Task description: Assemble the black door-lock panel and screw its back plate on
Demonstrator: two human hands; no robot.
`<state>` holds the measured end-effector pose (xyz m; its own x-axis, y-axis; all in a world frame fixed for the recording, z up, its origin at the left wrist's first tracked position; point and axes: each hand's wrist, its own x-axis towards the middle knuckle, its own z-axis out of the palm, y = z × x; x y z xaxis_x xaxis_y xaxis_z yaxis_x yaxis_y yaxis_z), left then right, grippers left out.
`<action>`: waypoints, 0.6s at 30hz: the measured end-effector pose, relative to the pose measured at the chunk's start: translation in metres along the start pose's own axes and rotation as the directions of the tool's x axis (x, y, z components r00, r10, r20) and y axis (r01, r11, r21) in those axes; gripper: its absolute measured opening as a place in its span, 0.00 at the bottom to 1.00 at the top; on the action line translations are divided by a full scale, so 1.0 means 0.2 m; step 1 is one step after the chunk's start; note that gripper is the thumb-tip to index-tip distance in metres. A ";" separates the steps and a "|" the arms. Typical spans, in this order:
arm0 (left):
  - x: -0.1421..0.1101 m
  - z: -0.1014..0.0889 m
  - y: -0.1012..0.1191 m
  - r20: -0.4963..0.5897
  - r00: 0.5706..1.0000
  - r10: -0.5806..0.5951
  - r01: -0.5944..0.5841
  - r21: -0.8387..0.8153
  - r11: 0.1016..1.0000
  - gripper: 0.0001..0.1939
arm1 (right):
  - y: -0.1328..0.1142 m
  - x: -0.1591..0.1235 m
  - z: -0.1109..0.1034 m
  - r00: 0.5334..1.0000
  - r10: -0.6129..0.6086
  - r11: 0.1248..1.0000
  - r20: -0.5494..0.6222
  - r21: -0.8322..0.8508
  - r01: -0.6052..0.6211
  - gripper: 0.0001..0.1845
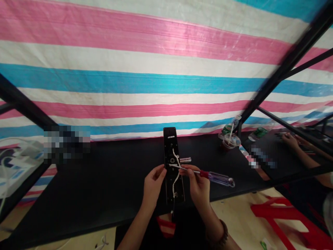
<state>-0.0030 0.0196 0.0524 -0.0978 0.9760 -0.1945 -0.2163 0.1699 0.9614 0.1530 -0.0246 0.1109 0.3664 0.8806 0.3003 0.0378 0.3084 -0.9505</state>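
Note:
A long black lock panel (170, 146) lies lengthwise on the black table (104, 187), with a white cable (177, 177) running down its face and a metal lever (185, 160) on its right side. My left hand (153, 184) rests against the panel's left edge, fingers curled on it. My right hand (197, 184) pinches a screwdriver (208, 175) with a red and clear handle; its shaft lies sideways and the tip touches the middle of the panel.
A plastic cup with a straw (230, 140) and bottles (235, 122) stand at the back right by a black frame post (275, 78). Another person's hand (290, 140) works at the adjoining table on the right. A red stool (283, 215) stands below. A striped tarpaulin (156, 69) hangs behind.

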 end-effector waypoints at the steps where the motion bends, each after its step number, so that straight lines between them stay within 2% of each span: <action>1: 0.04 0.01 -0.04 -0.043 0.996 0.072 -0.067 0.102 0.992 0.23 | 0.03 0.03 0.01 0.999 -0.035 0.999 0.025 -0.039 0.036 0.10; 4: 0.10 0.04 -0.15 -0.046 0.982 0.185 -0.166 0.268 0.949 0.24 | 0.11 0.12 0.04 0.980 -0.168 0.969 0.106 -0.166 0.184 0.09; 8: 0.08 0.09 -0.25 0.013 0.977 0.215 -0.209 0.286 0.935 0.24 | 0.18 0.18 0.08 0.924 -0.294 0.880 0.243 -0.308 0.361 0.09; 14: 0.06 0.09 -0.29 0.044 0.952 0.304 -0.298 0.374 0.878 0.24 | 0.20 0.20 0.11 0.904 -0.306 0.831 0.299 -0.380 0.407 0.11; 18: 0.06 0.09 -0.29 0.073 0.933 0.352 -0.347 0.433 0.832 0.25 | 0.14 0.26 0.14 0.901 -0.217 0.837 0.374 -0.403 0.369 0.10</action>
<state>0.0258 0.0243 -0.0026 -0.0969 0.9805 0.1707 0.2744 -0.1385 0.9516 0.1472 0.0396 0.1016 -0.0260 0.8615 0.5071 0.5418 0.4385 -0.7171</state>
